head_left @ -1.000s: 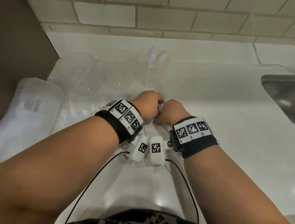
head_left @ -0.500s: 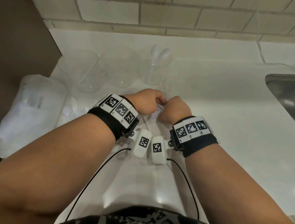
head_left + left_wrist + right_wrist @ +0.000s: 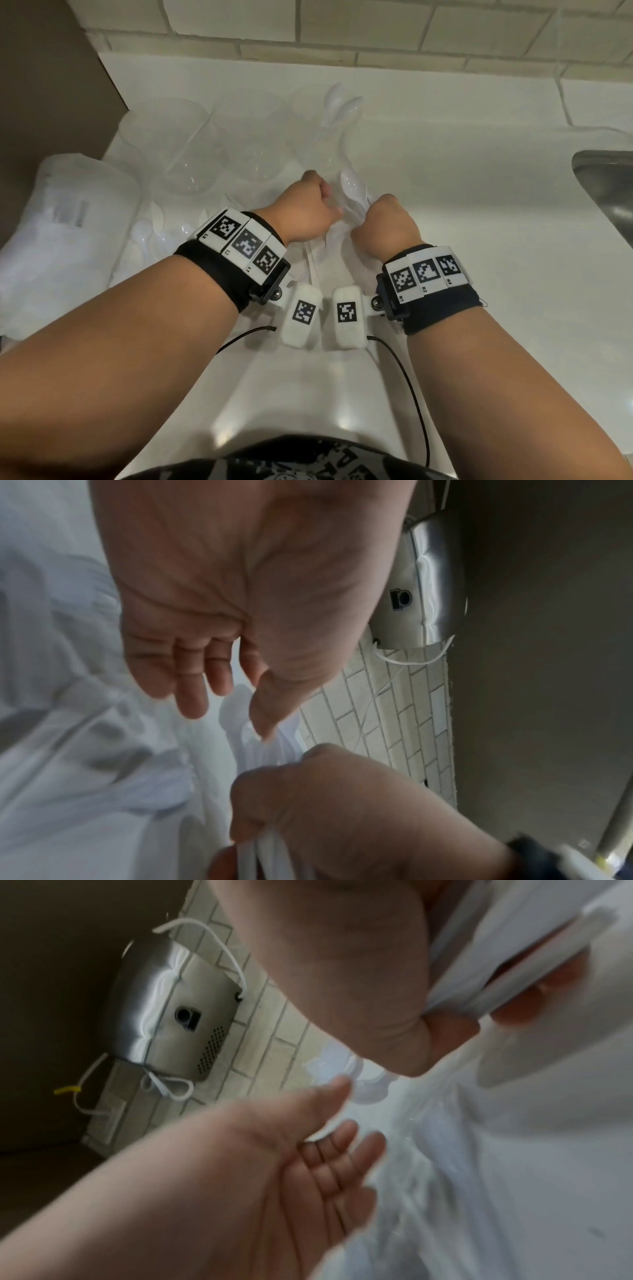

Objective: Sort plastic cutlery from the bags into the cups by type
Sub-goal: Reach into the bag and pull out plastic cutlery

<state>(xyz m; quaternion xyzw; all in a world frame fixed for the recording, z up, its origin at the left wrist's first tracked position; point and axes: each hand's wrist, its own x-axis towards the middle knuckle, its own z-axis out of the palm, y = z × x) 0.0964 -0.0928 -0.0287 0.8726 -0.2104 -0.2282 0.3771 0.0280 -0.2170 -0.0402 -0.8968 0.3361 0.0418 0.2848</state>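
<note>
My right hand (image 3: 383,222) grips a small bunch of white plastic spoons (image 3: 352,188) by the handles, with the bowls pointing away from me. The handles (image 3: 267,856) show in its fist in the left wrist view. My left hand (image 3: 308,209) is just left of it, fingers (image 3: 192,691) relaxed and holding nothing, over a crinkled clear bag (image 3: 85,764). Three clear cups stand behind the hands: the left cup (image 3: 171,144), the middle cup (image 3: 250,137), and the right cup (image 3: 318,147) with white spoons (image 3: 339,102) standing in it.
A large closed bag of white cutlery (image 3: 61,222) lies at the left edge. Loose spoons (image 3: 150,233) lie between it and my left wrist. A steel sink (image 3: 609,192) sits at the right. A tiled wall (image 3: 342,34) backs the white counter (image 3: 479,205).
The hands have drawn slightly apart. The right hand has lifted the spoons, so a bowl now shows above its fist.
</note>
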